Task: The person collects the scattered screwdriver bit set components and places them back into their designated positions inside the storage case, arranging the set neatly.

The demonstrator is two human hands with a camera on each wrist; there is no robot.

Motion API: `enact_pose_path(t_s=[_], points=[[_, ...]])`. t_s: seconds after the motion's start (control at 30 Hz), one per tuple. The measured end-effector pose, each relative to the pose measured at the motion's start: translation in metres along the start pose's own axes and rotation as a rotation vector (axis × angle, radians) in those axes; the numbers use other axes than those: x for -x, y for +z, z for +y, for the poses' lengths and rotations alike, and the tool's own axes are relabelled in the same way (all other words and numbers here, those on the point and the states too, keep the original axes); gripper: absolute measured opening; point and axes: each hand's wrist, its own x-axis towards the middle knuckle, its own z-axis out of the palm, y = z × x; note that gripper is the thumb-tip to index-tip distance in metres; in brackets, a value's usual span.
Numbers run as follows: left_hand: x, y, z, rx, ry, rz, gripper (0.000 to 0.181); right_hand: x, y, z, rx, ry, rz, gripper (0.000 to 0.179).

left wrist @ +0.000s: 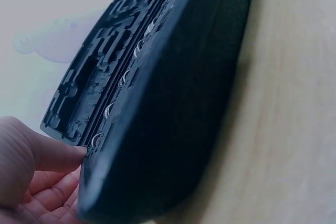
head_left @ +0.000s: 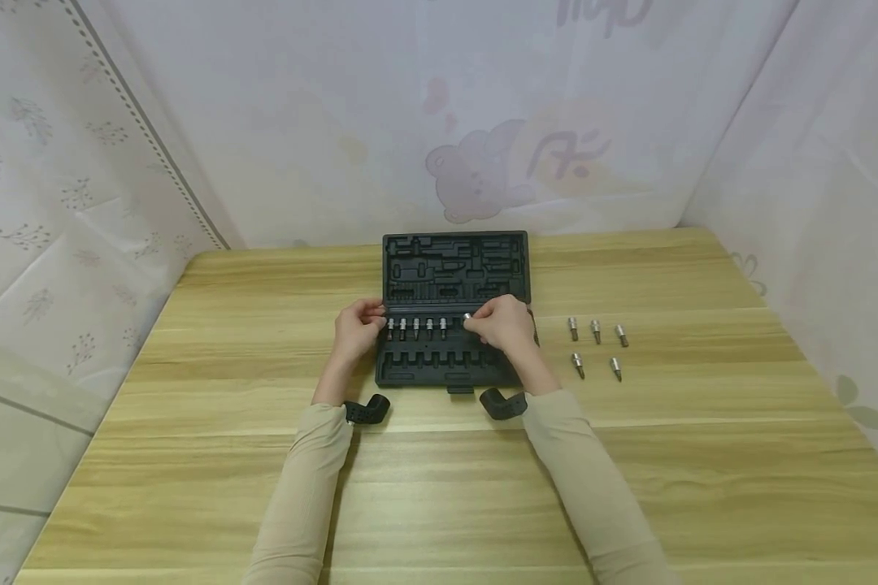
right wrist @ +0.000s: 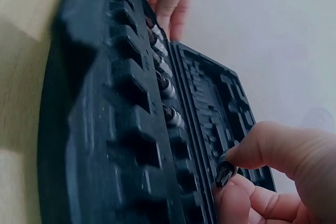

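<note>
A black plastic tool case [head_left: 454,375] lies open on the table, its lid [head_left: 455,272] laid back. Several silver bit sockets [head_left: 416,327] sit in a row in the upper left slots of the base. My left hand [head_left: 357,329] holds the case by its left side; in the left wrist view the thumb [left wrist: 63,156] touches the rim near the hinge. Over the upper row, my right hand [head_left: 505,323] pinches another bit socket [right wrist: 226,171] between thumb and fingers, its dark tip showing in the right wrist view. The slots under this hand are partly hidden in the head view.
Several loose bit sockets [head_left: 595,331] lie on the wooden table [head_left: 702,455] to the right of the case. A latch [head_left: 460,390] juts from the case's front edge. Patterned cloth [head_left: 322,122] hangs behind and at both sides of the table.
</note>
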Motion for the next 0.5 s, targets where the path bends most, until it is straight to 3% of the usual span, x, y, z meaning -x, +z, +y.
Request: enact_pose_path(t_s=[0.5], points=[[0.002,0.000,0.002,0.009,0.004,0.001,0.033,-0.009,0.017,-0.019,0.083,0.041,-0.041,0.018]])
